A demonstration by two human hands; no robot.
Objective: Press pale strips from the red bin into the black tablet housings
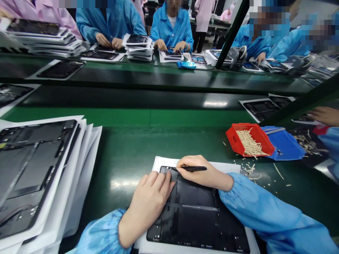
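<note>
My right hand (202, 176) pinches a black pen-like tool (195, 168) at the upper left of a black tablet housing (197, 220), lower centre of frame, on white paper (222, 167). My left hand (149, 197) lies palm-down on the housing's left side, fingers bent, close together; can't tell if they grip anything. Centre right: red tray (232, 143), pale sticks (249, 141) inside. Left edge: housing stack (50, 158) layered with paper.
</note>
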